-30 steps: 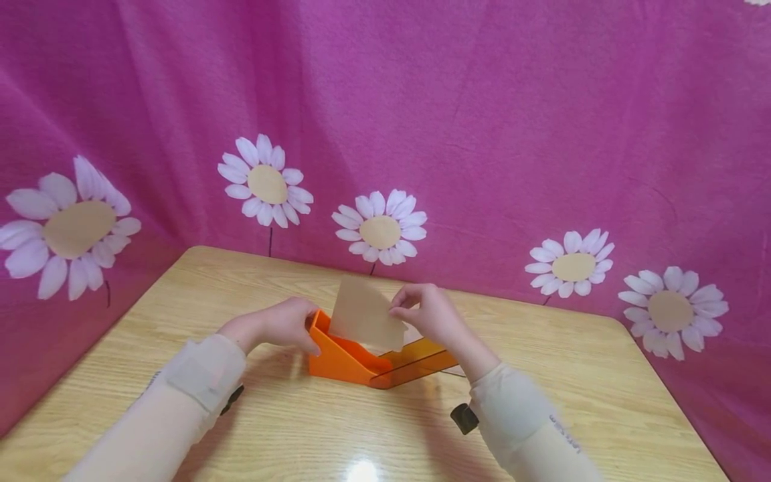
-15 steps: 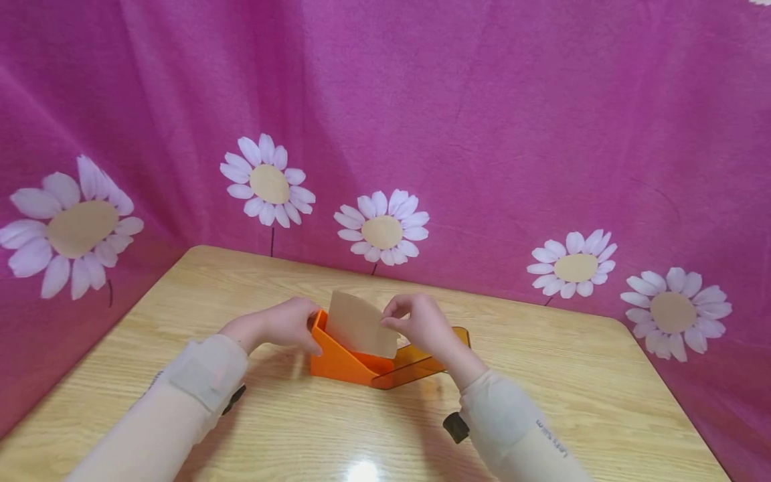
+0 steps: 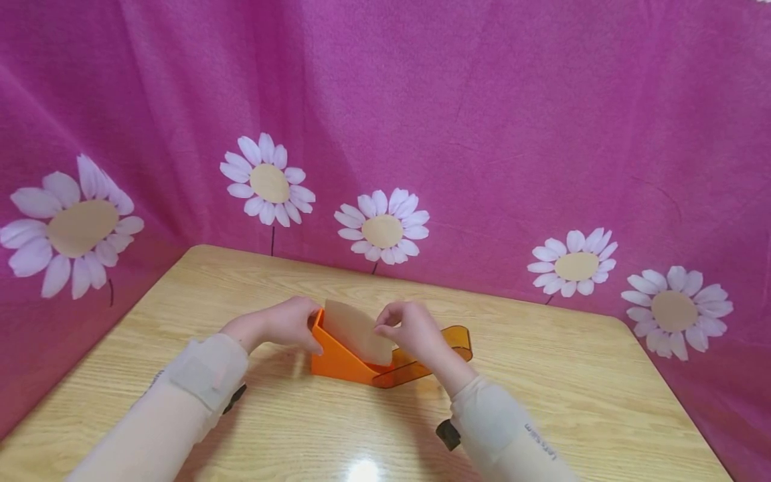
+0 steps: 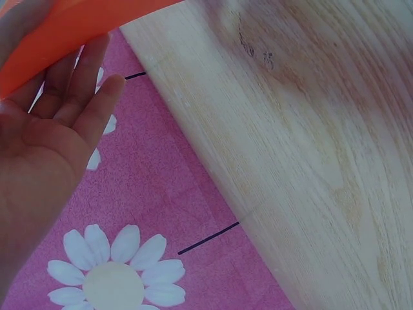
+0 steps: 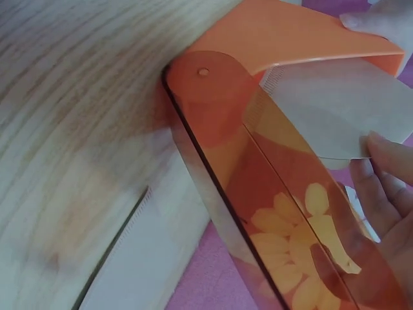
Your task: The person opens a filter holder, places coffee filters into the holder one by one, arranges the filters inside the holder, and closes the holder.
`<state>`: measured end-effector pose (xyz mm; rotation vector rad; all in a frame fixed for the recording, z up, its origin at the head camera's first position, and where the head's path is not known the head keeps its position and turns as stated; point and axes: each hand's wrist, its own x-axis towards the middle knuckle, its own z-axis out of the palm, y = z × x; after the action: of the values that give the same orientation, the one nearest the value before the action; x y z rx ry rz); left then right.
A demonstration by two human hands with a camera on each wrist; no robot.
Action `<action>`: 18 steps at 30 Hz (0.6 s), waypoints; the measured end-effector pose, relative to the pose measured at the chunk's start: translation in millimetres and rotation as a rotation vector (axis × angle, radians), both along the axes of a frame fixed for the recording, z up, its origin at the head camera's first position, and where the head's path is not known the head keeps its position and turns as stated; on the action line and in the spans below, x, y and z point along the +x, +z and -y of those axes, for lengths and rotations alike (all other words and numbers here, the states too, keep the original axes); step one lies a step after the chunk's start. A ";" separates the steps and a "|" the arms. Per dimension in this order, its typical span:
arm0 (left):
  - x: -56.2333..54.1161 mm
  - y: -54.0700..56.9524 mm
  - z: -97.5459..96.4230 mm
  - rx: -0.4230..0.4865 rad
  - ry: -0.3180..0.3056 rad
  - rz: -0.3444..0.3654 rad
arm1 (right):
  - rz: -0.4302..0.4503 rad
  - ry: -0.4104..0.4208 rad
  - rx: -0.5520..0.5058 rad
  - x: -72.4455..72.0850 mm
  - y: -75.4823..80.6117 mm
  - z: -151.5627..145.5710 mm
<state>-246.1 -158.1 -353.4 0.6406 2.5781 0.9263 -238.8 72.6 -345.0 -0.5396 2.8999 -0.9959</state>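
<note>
An orange plastic box (image 3: 338, 360) with a sloping side stands on the table. Its see-through amber lid (image 3: 459, 340) is hinged at the low end and swung out to the right. My left hand (image 3: 286, 326) grips the tall end, thumb on the near side. Between thumb and fingers, my right hand (image 3: 414, 329) pinches the edge of a brown paper coffee filter (image 3: 352, 327), which stands tilted partly inside the box. Its crimped seam shows on the filter (image 5: 339, 106) in the right wrist view. The box's inner floor is hidden behind the near wall.
Another coffee filter (image 5: 132, 258) with a crimped edge lies on the wooden table (image 3: 253, 428) beside the lid in the right wrist view. A magenta curtain (image 3: 482, 134) printed with daisies hangs behind and at the sides of the table.
My right hand has lowered and moved slightly left, bringing the coffee filter from above the box down into it. My left hand has stayed on the box.
</note>
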 end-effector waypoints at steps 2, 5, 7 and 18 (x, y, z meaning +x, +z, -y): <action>0.0 -0.1 0.1 0.003 -0.006 -0.006 | -0.005 0.006 -0.002 0.0 -2.2 0.4; -0.3 -0.8 0.9 0.008 -0.013 -0.012 | -0.005 0.015 -0.006 0.4 -5.2 0.9; -0.4 -1.2 1.3 0.012 -0.015 -0.010 | -0.005 0.019 -0.009 0.8 -6.1 1.3; 0.3 -0.2 1.7 0.005 0.000 0.000 | -0.040 0.016 0.063 0.9 -8.9 4.5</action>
<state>-245.7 -159.8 -353.6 0.6416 2.5764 0.9329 -237.9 68.1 -354.0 -0.5848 2.9448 -0.8989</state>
